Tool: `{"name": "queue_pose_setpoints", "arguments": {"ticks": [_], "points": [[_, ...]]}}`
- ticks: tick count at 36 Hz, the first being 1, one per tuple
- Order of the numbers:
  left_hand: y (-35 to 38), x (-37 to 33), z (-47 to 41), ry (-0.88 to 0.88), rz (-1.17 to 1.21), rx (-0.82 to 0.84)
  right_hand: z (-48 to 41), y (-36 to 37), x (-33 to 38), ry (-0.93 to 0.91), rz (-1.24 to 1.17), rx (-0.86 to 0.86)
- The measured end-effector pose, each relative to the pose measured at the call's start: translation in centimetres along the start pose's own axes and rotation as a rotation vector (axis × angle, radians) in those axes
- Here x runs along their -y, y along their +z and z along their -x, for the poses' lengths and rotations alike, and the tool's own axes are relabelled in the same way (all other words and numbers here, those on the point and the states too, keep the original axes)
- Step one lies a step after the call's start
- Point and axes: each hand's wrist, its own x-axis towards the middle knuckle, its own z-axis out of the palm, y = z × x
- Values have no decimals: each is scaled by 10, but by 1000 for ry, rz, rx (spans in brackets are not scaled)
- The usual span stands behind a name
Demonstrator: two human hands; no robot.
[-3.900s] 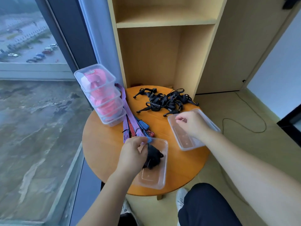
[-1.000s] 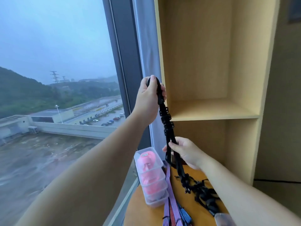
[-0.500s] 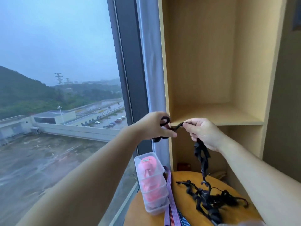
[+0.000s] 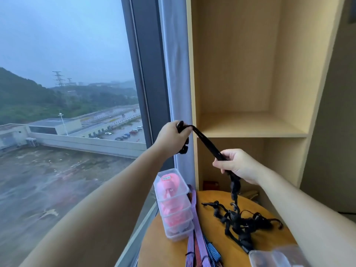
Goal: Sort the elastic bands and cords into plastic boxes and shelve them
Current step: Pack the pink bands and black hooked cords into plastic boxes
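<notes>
Fingers [image 4: 223, 160] of the right hand [image 4: 238, 165] pinch the black cord [image 4: 207, 144] just right of frame centre. The left hand [image 4: 172, 138], up and to the left, is curled round its bunched end. Between them the cord runs taut on a diagonal, then drops to the tangled pile [image 4: 243, 223] on the counter [image 4: 215, 241]. The right hand is nearer the clear box [image 4: 277, 258] at lower right, the cord's likely destination.
</notes>
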Motion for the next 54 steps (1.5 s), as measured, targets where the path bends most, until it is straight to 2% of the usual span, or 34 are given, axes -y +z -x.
{"name": "queue_pose_setpoints", "arguments": {"ticks": [2,7,11,16,19,23,27,30,33,36,38,44,48,50,54], "points": [[0,2,-5,-61,113,-52,0,0,-14,36,-12,10],[12,22,-7,-141,86,-72,5,-10,-38,153,-72,-15],[20,43,-8,-256,263,-142,11,-21,-50,179,16,39],[41,58,2,-350,561,-82,13,-15,-58,155,49,-45],[61,62,10,-333,702,18,12,-7,-58,174,73,-14],[73,68,12,-395,740,-41,14,-10,-66,210,60,37],[64,78,5,-384,600,-84,18,-19,-82,264,9,111],[63,85,4,-177,200,-25,20,-18,-93,293,30,125],[70,88,13,11,-237,199,15,-12,-99,275,5,35],[87,92,23,31,-386,436,7,-4,-99,217,-24,-45],[98,96,30,12,-404,544,3,1,-98,183,16,-77],[114,102,38,-213,-139,704,0,5,-96,144,110,-39],[121,104,43,-284,-230,839,-4,4,-96,125,161,-50],[129,109,45,-270,-316,828,-6,5,-96,115,166,-38],[134,114,44,-267,-288,662,-8,4,-93,111,143,-49]]}}
